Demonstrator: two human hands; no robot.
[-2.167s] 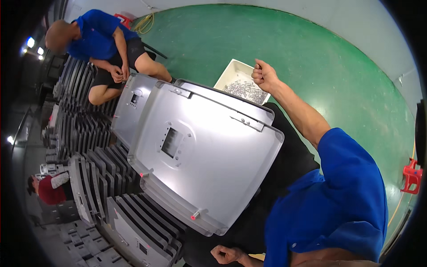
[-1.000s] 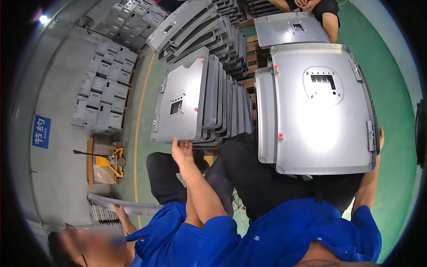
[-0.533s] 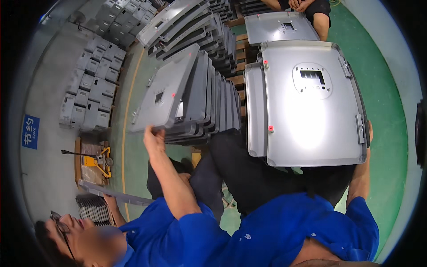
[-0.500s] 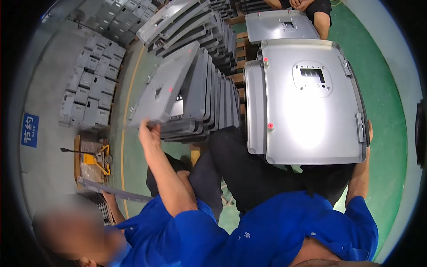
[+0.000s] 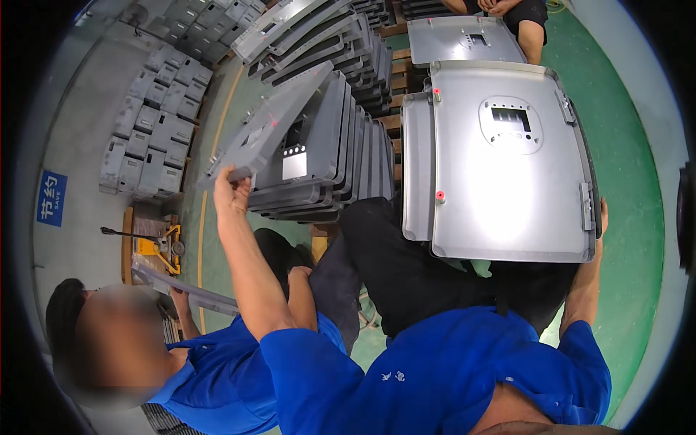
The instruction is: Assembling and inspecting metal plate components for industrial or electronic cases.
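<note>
My left hand (image 5: 232, 194) is closed on the near corner of a tilted grey metal panel (image 5: 279, 116) on top of the left stack. The panel is raised off the one below, leaving a wedge-shaped gap. A lower panel (image 5: 319, 156) with a cutout and a row of holes shows in that gap. Over my lap lies another metal panel (image 5: 507, 196), with a rectangular window, two red-capped posts and brackets along its right side. My right hand (image 5: 602, 217) grips this panel's right edge, its fingers partly hidden. Beneath it, a second panel (image 5: 415, 174) sticks out on the left.
At my left sits a co-worker in blue, holding a grey panel (image 5: 185, 290). Another person (image 5: 518, 18) sits at the far side by a flat panel (image 5: 464, 40). More panels (image 5: 326, 51) are stacked on wooden pallets. A yellow pallet jack (image 5: 161, 249) stands left.
My left hand has moved up and slightly left, lifting the near end of the tilted panel and exposing more of the one below. My right hand stays at the lap panel's edge.
</note>
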